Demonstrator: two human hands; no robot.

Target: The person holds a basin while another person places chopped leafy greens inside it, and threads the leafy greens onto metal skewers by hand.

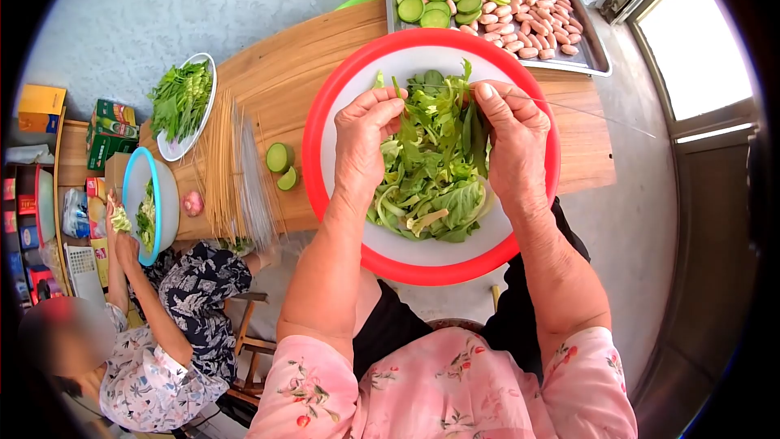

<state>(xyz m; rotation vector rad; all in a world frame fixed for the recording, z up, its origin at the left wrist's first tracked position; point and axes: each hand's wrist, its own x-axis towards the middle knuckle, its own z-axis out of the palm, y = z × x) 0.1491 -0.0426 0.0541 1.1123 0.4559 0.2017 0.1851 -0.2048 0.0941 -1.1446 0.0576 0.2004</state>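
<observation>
A white basin with a red rim (317,171) holds a heap of leafy greens (455,203). Over its left side, my left hand (363,138) pinches a green stem (398,89) between thumb and fingertips. My right hand (517,134), over the right side, is closed on a thin metal skewer (585,108). The skewer's long end runs out to the right, past the rim. Its other end points toward my left hand. Green leaves (474,134) hang beside my right fingers; whether they are on the skewer I cannot tell.
A metal tray (601,57) of sliced green rounds and small sausages stands behind the basin. Bamboo sticks (218,171), metal skewers (250,187), cut green pieces (279,158) and a plate of greens (210,85) lie left. A co-worker's hands (122,236) are beside a blue-rimmed bowl (168,211).
</observation>
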